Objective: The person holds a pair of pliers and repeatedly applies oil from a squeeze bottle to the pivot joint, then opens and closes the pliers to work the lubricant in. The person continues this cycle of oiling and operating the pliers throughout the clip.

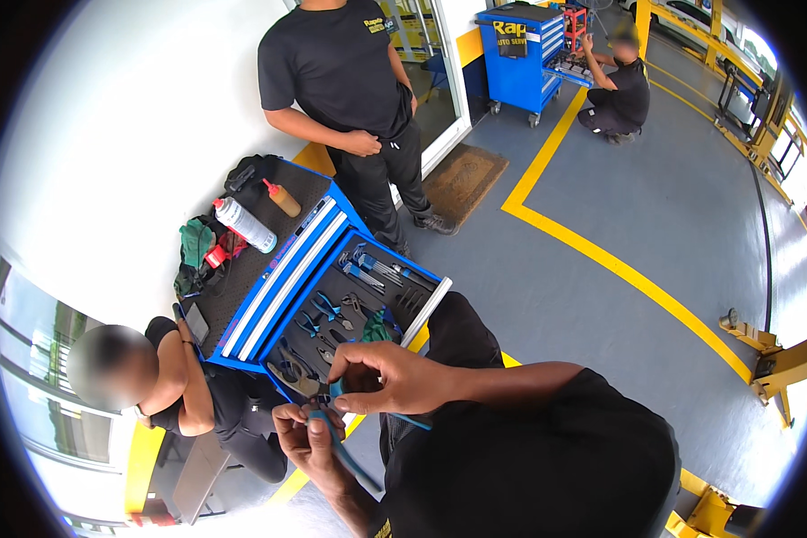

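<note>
What looks like a pair of blue-handled pliers (354, 467) is held between my two hands, above the front corner of an open drawer (378, 309). My left hand (309, 441) closes around one handle, its thumb lying along the blue grip. From the right, my right hand (387, 377) pinches the other blue part with thumb and fingers, and a blue end pokes out below that wrist. Fingers hide most of the head. Beneath my hands, the drawer holds several blue-handled pliers (332, 308), a hex key set (368, 269) and a green cloth (378, 327).
On the blue tool cabinet (282, 260) stand a spray can (245, 224), a small bottle (282, 197) and cloths. A person (341, 90) stands behind it; another (184, 386) sits left with folded arms. A third (623, 90) squats by another blue cabinet (516, 67). Yellow lift parts (785, 363) stand right.
</note>
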A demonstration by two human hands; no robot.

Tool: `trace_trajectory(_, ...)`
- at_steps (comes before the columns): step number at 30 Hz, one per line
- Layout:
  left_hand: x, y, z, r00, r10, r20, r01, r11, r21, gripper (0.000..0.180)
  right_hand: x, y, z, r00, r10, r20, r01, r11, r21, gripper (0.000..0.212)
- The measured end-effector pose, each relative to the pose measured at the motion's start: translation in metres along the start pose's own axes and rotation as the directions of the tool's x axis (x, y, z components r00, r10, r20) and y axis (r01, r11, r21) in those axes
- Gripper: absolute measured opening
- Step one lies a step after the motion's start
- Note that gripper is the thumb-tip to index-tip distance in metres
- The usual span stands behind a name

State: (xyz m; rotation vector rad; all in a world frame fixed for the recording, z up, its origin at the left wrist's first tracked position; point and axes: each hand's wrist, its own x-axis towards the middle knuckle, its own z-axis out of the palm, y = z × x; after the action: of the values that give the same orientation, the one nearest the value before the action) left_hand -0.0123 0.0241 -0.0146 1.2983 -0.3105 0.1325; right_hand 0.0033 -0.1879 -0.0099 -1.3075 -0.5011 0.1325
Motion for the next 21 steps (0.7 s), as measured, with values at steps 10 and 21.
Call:
trace_trajectory(10,-0.006,-0.005,0.021,0.998,-0.048,-0.044,0.044,0.994,-0.099,0.038,0.001,0.002,0.010,0.998,-0.014,-0.063,0.022,0.991,0.129,0.033)
trace_trajectory(21,0.000,0.001,0.000,0.970,-0.207,-0.130,0.148,0.921,-0.360,0.034,-0.001,-0.006,-0.008,0.999,-0.036,-0.013,0.037,0.996,0.080,0.035)
